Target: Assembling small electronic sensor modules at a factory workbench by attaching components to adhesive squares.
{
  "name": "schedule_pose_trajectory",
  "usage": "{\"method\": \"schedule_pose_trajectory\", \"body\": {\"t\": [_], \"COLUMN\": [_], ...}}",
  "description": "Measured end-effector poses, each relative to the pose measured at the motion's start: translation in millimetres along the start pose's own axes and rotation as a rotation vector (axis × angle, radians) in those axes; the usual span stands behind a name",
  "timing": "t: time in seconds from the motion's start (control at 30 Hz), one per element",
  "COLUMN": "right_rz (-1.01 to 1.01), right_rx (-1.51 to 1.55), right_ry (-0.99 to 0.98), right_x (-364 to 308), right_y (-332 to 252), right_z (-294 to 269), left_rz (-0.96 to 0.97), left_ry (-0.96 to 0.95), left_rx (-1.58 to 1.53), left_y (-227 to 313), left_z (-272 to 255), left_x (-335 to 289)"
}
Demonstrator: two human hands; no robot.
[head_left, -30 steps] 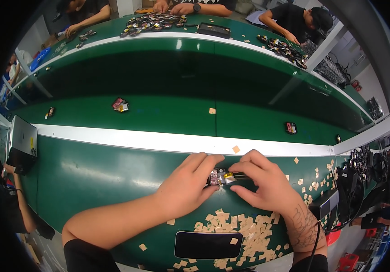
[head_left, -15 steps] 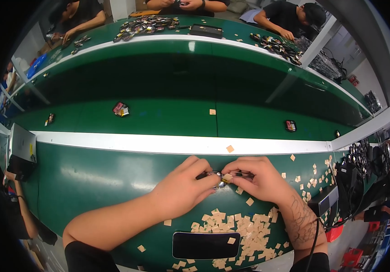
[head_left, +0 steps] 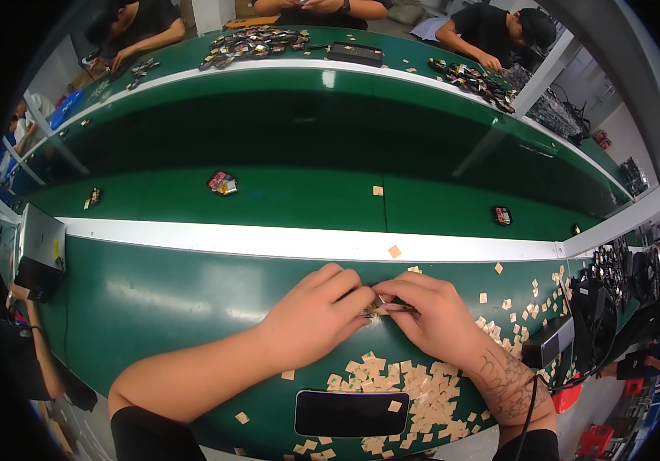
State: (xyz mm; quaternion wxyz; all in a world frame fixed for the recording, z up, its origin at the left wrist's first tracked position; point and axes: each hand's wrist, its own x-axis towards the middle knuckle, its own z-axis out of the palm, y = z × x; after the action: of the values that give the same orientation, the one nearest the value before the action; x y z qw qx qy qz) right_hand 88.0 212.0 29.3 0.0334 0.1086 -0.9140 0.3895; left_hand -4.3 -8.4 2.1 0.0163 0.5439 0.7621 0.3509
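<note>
Over the green worktable, both hands meet at one small dark electronic part (head_left: 374,311) with a shiny patch, mostly covered by fingers. My left hand (head_left: 327,306) has its thumb and fingers closed on the part from the left. From the right, my right hand (head_left: 426,309) pinches a thin dark tool (head_left: 400,307), perhaps tweezers, its tip among the fingertips at the part. Below the hands lies a heap of small beige square pads (head_left: 430,392). A black smartphone (head_left: 337,415) lies at the heap's left edge, one pad on its screen.
Beyond a white rail (head_left: 268,239) runs a green belt (head_left: 299,196) carrying several small electronic parts (head_left: 222,183). A grey box (head_left: 40,246) stands at the left, and a dark device with cables (head_left: 549,342) at the right. Across the belt, people work beside piled parts (head_left: 257,44).
The parts and the pad on the belt have shifted right. My fingers have drawn closer around the part, which is more hidden now, and the right hand's tool has tilted.
</note>
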Motion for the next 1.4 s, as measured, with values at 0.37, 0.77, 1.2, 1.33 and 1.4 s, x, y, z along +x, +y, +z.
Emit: {"method": "schedule_pose_trajectory", "body": {"t": [0.37,0.77,1.2,1.33,1.4], "right_rz": [0.213,0.25,0.137,0.284,0.337], "right_rx": [0.103,0.073,0.116,0.318,0.34], "right_ry": [0.0,0.037,0.222,0.042,0.031], "right_x": [2.3,4.7,4.9,2.6,2.9], "right_y": [-6.8,-15.1,4.1,11.8,5.1], "right_z": [-0.1,5.3,10.7,7.9,5.2], "left_rz": [-0.052,-0.079,-0.096,-0.149,-0.176], "left_ry": [0.009,0.053,0.086,0.065,0.062], "left_rx": [-0.052,-0.083,-0.08,-0.164,-0.199], "left_y": [2.1,3.9,10.0,12.8,11.7], "left_z": [-2.9,3.0,-0.9,-3.3,-3.0], "left_x": [-0.3,-1.7,-1.3,5.3,5.6]}}
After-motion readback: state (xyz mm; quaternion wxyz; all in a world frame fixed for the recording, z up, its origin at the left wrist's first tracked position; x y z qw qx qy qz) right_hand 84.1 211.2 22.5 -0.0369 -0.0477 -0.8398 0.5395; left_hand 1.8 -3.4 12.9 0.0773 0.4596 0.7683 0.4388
